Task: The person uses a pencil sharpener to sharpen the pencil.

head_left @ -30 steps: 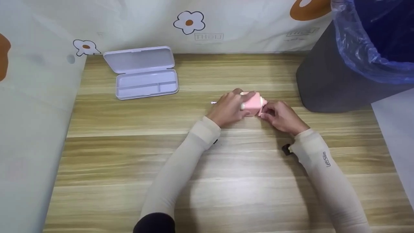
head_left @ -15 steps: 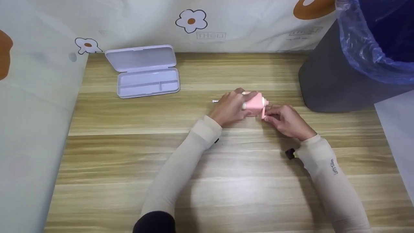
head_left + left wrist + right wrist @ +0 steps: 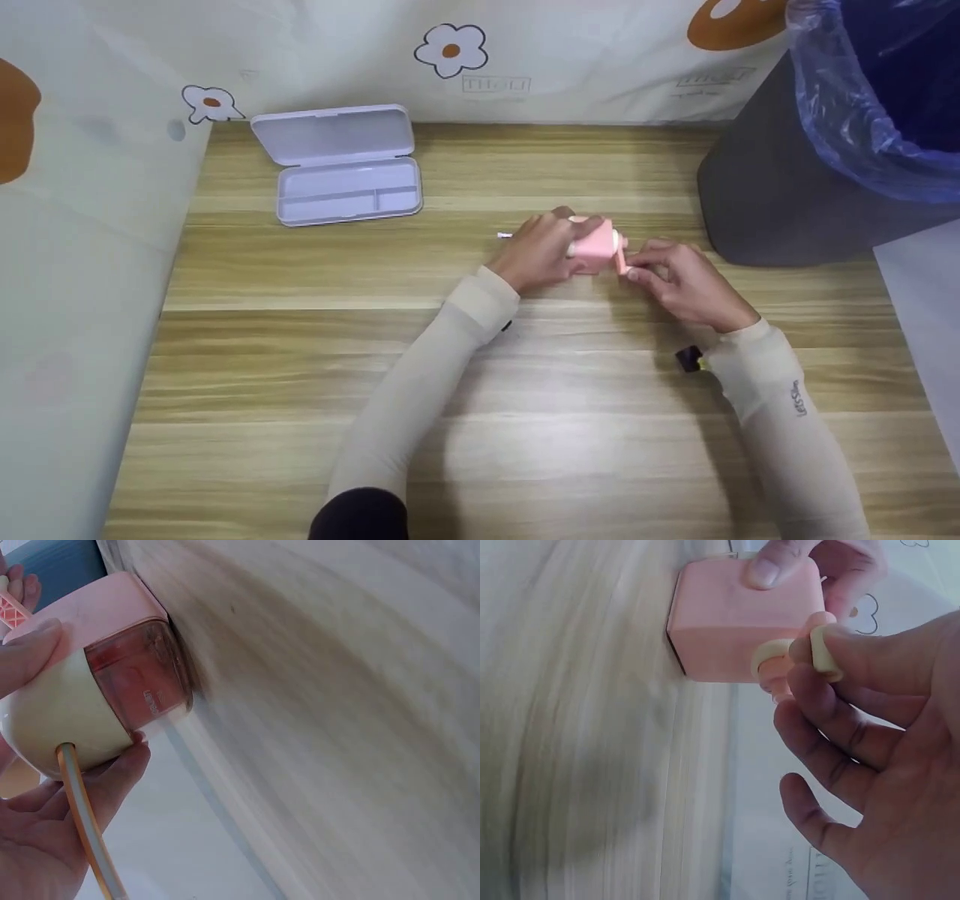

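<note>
On the wooden table sits a pink hand-crank pencil sharpener, which my left hand grips from its cream front end. A striped orange and grey pencil runs into the hole in that end; just its white tip shows past the left hand in the head view. The see-through shavings drawer has dark reddish contents. At the sharpener's other end, my right hand pinches the cream knob of the crank between thumb and index finger. The crank arm points down toward me in the head view.
A lilac pencil case stands at the back left, its lid raised and its compartments showing. The dark grey bin with a blue plastic liner is at the right. Behind the table hangs a flower-print cloth.
My right hand has shifted right and slightly toward me, swinging the crank arm around. My left hand keeps its grip on the sharpener. The head view has drifted slightly.
</note>
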Demonstrator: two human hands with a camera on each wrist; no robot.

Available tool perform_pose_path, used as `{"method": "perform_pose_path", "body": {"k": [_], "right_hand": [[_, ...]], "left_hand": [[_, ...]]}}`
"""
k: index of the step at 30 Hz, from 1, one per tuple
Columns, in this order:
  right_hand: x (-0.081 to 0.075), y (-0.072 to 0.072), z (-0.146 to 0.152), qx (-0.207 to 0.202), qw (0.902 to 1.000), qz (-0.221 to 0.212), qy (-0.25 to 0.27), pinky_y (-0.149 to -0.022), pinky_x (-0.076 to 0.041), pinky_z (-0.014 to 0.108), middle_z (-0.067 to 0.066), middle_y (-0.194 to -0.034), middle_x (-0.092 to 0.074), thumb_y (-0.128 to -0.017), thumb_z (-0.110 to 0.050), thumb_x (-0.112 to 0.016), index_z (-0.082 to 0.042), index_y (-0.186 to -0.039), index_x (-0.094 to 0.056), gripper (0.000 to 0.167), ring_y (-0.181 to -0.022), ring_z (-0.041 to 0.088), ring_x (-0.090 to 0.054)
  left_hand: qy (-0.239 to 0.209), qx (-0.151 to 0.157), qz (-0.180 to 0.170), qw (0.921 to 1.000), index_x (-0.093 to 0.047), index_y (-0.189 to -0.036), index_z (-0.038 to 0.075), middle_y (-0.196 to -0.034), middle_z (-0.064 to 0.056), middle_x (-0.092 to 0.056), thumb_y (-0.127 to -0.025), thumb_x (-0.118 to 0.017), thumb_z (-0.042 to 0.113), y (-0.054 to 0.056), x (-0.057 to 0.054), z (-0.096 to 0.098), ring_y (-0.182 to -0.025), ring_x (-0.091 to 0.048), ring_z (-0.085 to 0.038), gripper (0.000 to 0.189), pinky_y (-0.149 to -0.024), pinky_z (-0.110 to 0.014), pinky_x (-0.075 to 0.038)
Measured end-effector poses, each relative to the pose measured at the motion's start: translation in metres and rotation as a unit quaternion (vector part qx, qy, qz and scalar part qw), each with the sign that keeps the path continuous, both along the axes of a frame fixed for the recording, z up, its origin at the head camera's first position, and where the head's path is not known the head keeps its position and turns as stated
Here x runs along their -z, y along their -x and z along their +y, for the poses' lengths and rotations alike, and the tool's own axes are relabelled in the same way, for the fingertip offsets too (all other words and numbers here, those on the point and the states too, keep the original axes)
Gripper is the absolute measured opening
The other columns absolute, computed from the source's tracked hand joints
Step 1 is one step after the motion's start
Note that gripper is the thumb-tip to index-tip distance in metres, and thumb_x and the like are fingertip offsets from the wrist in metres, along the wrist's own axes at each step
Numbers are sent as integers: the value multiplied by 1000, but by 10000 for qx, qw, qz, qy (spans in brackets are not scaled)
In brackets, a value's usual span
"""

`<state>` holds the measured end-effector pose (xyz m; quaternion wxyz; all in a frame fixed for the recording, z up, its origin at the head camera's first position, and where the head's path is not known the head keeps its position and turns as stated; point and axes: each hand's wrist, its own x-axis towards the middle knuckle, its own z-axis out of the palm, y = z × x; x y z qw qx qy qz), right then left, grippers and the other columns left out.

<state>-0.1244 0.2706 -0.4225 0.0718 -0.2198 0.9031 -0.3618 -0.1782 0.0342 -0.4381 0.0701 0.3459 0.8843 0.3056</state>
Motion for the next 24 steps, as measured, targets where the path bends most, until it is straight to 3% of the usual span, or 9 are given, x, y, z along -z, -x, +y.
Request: {"method": "perform_pose_path", "body": {"k": [15,20,24], "right_hand": [[-17,8,1,164,9981,561,-177,-79,-44,34,4,-91,-70,-92,-6,-69,-1,-102,-77,13,-88,16,-60],[-14,13,-2,629,9942,863,-137,-88,-38,45,8,-89,-69,-94,-10,-68,0,-102,-76,16,-83,21,-59],[-13,21,-4,828,9904,1109,1,-79,-40,36,6,-89,-69,-95,-11,-67,-1,-102,-77,16,-77,19,-56]], "left_hand": [[27,204,99,9997,-54,-144,13,-131,-16,-61,-87,-76,17,2,-1,-3,-97,-61,-24,62,-85,-33,-49],[41,318,63,9995,-52,-145,13,-131,-14,-58,-88,-71,14,2,2,-6,-101,-59,-25,60,-90,-34,-46],[21,318,95,9994,-51,-146,14,-132,-15,-56,-89,-71,15,1,3,-7,-101,-60,-27,61,-91,-35,-46]]}}
